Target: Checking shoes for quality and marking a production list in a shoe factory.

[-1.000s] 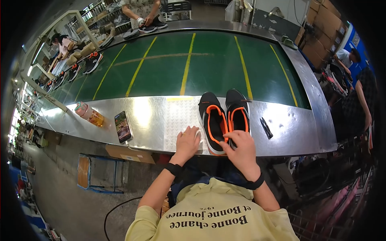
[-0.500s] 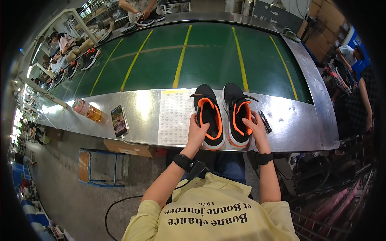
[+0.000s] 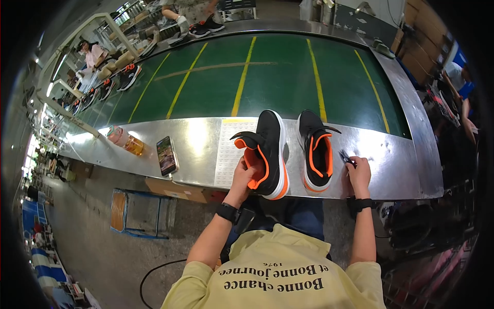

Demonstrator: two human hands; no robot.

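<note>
Two black shoes with orange lining stand side by side on the steel table [image 3: 396, 159] at the belt's near edge. My left hand [image 3: 244, 172] grips the heel of the left shoe [image 3: 268, 152], which tilts onto its side with its tongue pulled open. The right shoe [image 3: 315, 149] stands upright by itself. Just right of it, my right hand [image 3: 358, 172] closes on a small dark tool [image 3: 346, 157] lying on the table.
A phone [image 3: 167, 155] and a lying bottle [image 3: 125, 141] rest on the table to the left, a printed sheet [image 3: 232, 149] beside the shoes. Behind runs a green conveyor belt [image 3: 267, 77] with yellow lines. Other people with shoes work at the far left and top.
My left hand has tipped the left shoe onto its side. My right hand left the right shoe and moved right onto the small tool.
</note>
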